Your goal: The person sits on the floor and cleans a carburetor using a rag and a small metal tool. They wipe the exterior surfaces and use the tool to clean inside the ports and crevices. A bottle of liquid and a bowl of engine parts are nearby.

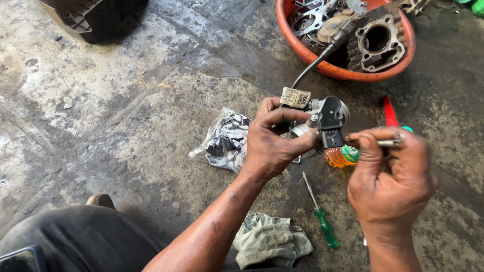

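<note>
My left hand (pixel 272 143) grips a metal throttle-body-like part (pixel 322 117) with a black plastic sensor on its front and a small tan label tag on top. A black cable runs from the part up into the orange basin. My right hand (pixel 390 176) pinches a thin metal tool (pixel 388 143) whose tip points at the black sensor. Under both hands lies a small bottle of amber liquid (pixel 340 156).
An orange basin (pixel 403 63) with an engine cylinder and several metal parts sits at the top right. On the concrete floor lie a green-handled screwdriver (pixel 322 221), a grey cloth (pixel 267 242), a crumpled plastic bag (pixel 224 141), a red tool (pixel 389 112) and a dark container (pixel 96 17).
</note>
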